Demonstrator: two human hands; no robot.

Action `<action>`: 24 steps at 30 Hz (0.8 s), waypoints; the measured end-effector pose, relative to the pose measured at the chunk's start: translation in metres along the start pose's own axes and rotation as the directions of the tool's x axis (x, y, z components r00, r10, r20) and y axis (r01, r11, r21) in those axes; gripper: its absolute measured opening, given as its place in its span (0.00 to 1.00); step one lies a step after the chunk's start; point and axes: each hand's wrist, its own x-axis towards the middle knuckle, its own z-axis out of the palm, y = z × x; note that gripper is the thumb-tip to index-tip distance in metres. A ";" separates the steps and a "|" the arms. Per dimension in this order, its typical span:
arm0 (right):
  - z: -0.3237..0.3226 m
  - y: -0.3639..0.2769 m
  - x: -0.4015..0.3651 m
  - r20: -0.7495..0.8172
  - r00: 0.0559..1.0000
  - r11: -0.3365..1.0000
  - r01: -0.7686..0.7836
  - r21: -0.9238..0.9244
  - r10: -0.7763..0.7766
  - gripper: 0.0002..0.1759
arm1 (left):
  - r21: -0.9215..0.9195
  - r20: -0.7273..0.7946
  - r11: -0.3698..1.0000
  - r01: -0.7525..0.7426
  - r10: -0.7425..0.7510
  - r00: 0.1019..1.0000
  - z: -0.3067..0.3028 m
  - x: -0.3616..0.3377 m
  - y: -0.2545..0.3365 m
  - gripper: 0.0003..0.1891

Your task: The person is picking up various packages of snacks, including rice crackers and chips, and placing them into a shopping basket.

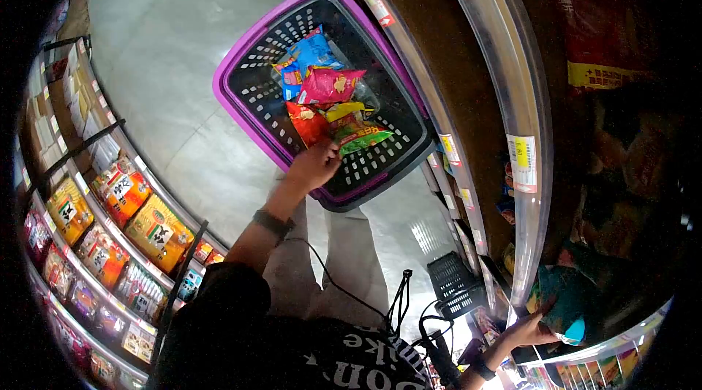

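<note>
My left hand [318,163] is over the near side of a black basket with a purple rim [252,23]. Its fingers are curled closed beside a red snack bag [301,121] and a green snack bag [363,135]; what they hold is hidden. Also in the basket lie a pink snack bag [330,85] and a blue snack bag [316,50]. At the lower right, my right hand [530,329] reaches into a dim shelf, its fingers closed at the edge of a dark teal bag [567,296].
Shelf edges with price tags [522,163] curve close along the right. Packaged snacks [159,231] fill the shelves at left. Grey floor [168,61] runs between them. A second black basket [455,284] stands low at right, near hanging black cables [398,306].
</note>
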 end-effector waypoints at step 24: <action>0.038 -0.084 0.014 0.093 0.975 0.926 -0.221 0.307 0.202 0.42 | -0.168 0.064 0.984 -0.061 0.072 0.995 -0.064 0.003 0.043 0.18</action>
